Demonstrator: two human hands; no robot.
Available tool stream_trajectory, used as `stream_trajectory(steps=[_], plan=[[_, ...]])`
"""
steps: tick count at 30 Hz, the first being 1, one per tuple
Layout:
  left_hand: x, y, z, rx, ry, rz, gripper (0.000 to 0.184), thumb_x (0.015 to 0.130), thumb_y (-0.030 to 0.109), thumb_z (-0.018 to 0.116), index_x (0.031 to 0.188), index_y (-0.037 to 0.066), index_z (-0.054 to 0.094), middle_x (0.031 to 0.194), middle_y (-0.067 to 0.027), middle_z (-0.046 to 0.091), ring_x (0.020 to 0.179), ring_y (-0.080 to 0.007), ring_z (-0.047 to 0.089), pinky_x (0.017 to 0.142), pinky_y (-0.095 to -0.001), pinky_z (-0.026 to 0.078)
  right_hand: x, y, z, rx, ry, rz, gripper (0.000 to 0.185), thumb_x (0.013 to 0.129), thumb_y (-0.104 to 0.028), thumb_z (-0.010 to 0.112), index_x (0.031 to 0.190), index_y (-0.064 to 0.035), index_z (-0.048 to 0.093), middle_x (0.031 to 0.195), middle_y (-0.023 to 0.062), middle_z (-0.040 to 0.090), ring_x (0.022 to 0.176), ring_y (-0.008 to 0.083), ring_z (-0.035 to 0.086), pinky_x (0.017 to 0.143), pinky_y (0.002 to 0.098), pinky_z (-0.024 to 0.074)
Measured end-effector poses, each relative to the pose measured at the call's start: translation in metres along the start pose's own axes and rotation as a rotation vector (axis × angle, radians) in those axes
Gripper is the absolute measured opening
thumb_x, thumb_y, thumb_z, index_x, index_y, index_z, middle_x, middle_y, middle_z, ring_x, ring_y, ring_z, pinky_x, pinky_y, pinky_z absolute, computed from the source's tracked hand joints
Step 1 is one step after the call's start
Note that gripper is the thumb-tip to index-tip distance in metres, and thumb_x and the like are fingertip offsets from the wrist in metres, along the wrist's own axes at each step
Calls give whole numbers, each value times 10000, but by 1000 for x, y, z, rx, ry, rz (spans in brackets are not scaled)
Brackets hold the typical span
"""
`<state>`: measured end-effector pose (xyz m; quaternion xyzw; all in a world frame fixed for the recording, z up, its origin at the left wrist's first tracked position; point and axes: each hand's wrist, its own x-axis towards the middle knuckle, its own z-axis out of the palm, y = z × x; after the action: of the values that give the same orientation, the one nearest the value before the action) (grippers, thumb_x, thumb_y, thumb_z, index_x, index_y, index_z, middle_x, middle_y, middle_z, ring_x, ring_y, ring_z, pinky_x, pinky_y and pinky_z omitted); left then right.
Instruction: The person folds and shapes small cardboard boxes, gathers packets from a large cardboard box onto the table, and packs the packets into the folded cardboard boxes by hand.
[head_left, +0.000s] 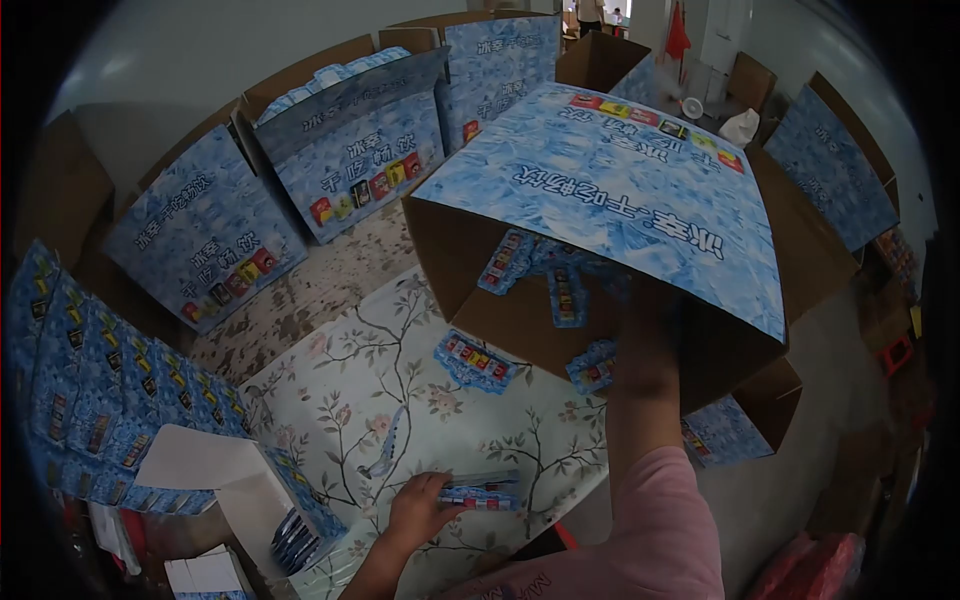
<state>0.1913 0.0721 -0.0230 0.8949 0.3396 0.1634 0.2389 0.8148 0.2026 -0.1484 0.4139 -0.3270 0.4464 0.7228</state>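
My left hand (418, 512) is closed around a small stack of blue ice-patterned flat packets (482, 494), held just above the flowered tablecloth. My right hand (650, 305) reaches into a large blue printed carton (600, 175) that lies on its side with its mouth toward me. Its fingers are lost in the dark inside. Several loose packets (567, 297) of the same kind lie in the carton's mouth. Another packet (474, 362) rests on the tablecloth in front of it, left of my right arm.
Small blue display boxes (120, 370) stand in rows at the left, with an open white-flapped box (255, 490) holding packets before them. Large printed cartons (360, 150) line the wall behind the flowered tablecloth (340, 400). Another open carton (745, 425) stands below at the right.
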Motion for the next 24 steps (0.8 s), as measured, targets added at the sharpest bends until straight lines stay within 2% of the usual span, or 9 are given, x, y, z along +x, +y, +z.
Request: stream_trajectory(steps=[7, 10, 15, 16, 24], plan=[[0, -6, -1, -19, -47, 16, 450, 639, 287, 768, 987, 64, 588, 948, -99, 605, 847, -296, 599, 726, -370, 494, -36, -23, -14, 443, 143, -395, 654, 884, -556, 342, 1357, -104, 330, 1312, 120, 446, 1141, 289, 462, 901, 508, 414], [-1, -6, 1, -35, -22, 32, 441, 636, 274, 769, 982, 68, 590, 943, -96, 605, 844, -291, 601, 717, -368, 497, -54, -68, -4, 531, 179, -512, 651, 886, -561, 340, 1356, -112, 331, 1306, 117, 455, 1139, 287, 464, 906, 515, 413], [-4, -4, 2, -27, 5, 17, 419, 630, 250, 772, 968, 79, 592, 936, -90, 605, 845, -286, 604, 713, -364, 501, -40, -118, -41, 1000, 440, 26, 645, 905, -521, 363, 1391, -109, 266, 1437, 94, 277, 1289, 277, 296, 1044, 458, 280], [-5, -3, 2, -37, 10, 14, 415, 630, 247, 773, 964, 80, 593, 933, -89, 606, 845, -285, 605, 712, -364, 502, -36, -109, -42, 1003, 442, 29, 645, 905, -521, 363, 1391, -109, 266, 1437, 94, 277, 1289, 277, 296, 1044, 458, 280], [-2, 1, 2, -56, 29, -15, 408, 625, 248, 777, 951, 81, 597, 925, -80, 614, 842, -281, 607, 710, -364, 505, -21, -54, -32, 354, 852, 20, 630, 910, -489, 382, 1393, -103, 261, 1439, 98, 270, 1278, 269, 313, 1022, 437, 316]])
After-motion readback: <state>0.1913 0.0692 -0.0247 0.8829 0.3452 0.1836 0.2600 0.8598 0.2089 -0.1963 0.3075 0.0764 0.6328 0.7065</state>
